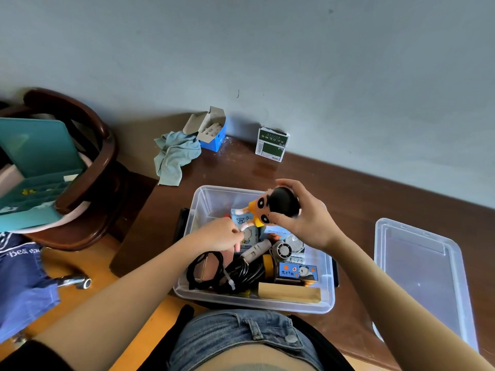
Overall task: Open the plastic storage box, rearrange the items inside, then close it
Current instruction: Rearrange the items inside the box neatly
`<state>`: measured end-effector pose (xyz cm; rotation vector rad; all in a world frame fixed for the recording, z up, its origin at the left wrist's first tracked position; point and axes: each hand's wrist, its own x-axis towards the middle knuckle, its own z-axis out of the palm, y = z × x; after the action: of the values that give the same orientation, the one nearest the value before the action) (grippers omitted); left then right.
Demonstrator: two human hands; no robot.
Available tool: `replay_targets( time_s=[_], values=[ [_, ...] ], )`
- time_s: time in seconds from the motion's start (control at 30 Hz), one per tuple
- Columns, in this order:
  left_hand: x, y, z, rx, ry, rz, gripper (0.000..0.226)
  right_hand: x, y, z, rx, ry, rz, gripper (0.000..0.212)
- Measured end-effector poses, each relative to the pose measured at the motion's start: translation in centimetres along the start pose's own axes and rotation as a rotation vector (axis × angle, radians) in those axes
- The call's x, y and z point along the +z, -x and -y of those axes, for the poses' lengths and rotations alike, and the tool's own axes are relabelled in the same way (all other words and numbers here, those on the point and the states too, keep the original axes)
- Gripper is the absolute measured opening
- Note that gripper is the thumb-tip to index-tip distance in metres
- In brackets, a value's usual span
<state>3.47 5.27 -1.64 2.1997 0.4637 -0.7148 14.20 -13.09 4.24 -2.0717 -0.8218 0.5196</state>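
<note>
The storage box sits open on the desk, its lid beside it. My right hand grips 1 figurine by the head above the box; my left hand pinches its leg. Pulling might snap the leg, I judge. 1 cable, 1 fan inside.

- Setting: a lived-in room of a home, judged from the furnishings and clutter.
- Dark wooden table set against a plain grey painted wall.
- Curved-back wooden chair at left, holding a teal organiser case.
- Crumpled cloth and small cardboard boxes at the far table edge.
- Clear storage box packed with household odds: cables, wet wipes, a mini fan.
</note>
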Motion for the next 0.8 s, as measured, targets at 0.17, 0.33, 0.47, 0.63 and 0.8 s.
replay_targets(
  time_s=[0.17, 0.33, 0.47, 0.63, 0.8],
  values=[
    [-0.9, -1.0, 1.0, -0.158, -0.076, -0.215, 0.016, 0.5, -2.8, 2.4, -0.209, 0.404, 0.304, 0.076],
    [-0.6, -1.2, 2.3, -0.086, -0.020, -0.126, 0.054, 1.8, -6.0, 3.3, -0.327, 0.721, 0.507, 0.084],
    [-0.4, -2.0, 2.6, -0.080, 0.117, -0.188, 0.042, 3.9, -6.6, 2.3, -0.350, 0.848, 0.683, 0.088],
    [0.1, -3.1, 2.5, -0.164, 0.392, -0.222, 0.033, 5.3, -6.5, 0.7, -0.341, 0.943, 0.642, 0.088],
    [0.5, -4.8, 1.7, -0.290, 0.631, -0.203, 0.033, 4.8, -5.9, 0.1, -0.398, 0.923, 0.495, 0.069]
  ],
)
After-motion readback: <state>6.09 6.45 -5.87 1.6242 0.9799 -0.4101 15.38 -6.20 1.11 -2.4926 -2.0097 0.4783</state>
